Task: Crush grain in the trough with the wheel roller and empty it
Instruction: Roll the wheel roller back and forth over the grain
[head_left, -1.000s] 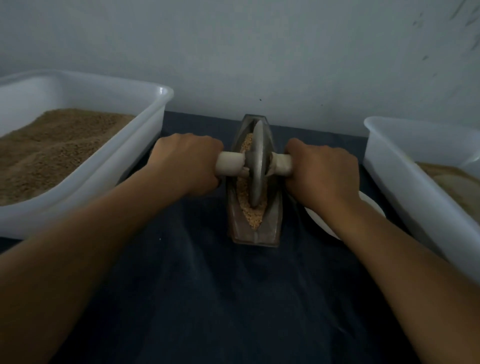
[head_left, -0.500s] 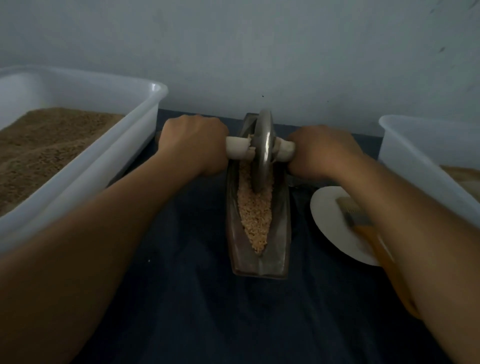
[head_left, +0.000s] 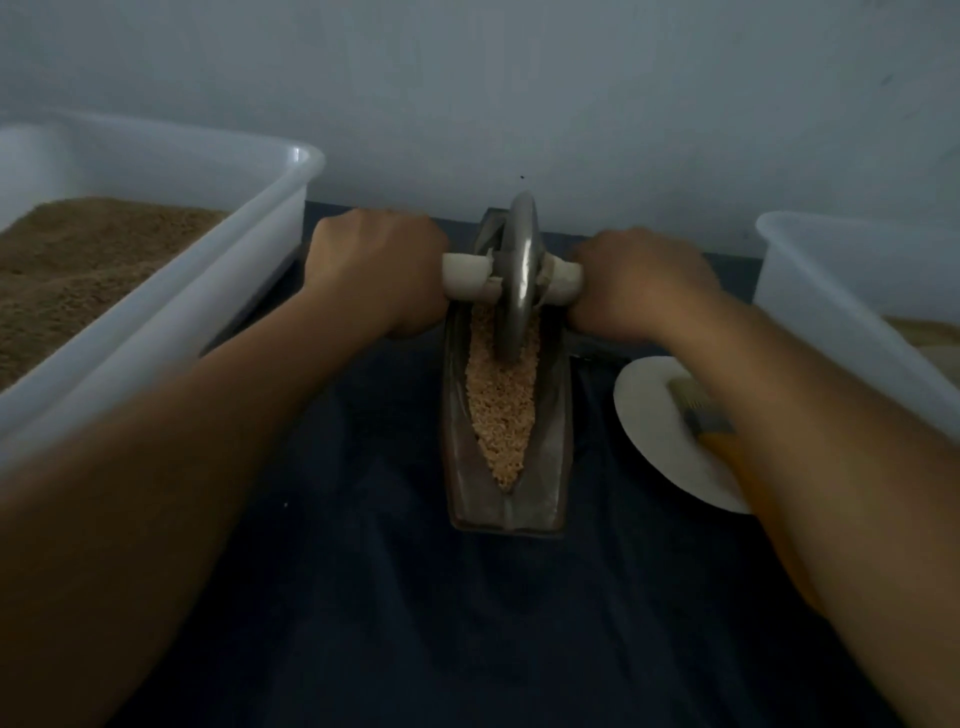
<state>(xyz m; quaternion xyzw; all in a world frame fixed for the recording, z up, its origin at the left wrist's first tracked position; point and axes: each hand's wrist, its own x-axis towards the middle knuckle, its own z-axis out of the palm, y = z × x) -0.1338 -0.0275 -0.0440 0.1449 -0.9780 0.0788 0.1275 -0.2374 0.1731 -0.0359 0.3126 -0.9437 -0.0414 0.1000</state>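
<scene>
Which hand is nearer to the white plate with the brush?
Right. The right hand grips the roller handle just beyond the white plate; the left hand is across the trough.

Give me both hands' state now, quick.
Left hand: closed on the roller handle's left end.
Right hand: closed on its right end; wheel sits in the trough.

white tub (head_left: 291, 171) of brown meal, second tub (head_left: 810, 270), plate (head_left: 654, 415), brush (head_left: 696, 410)
</scene>
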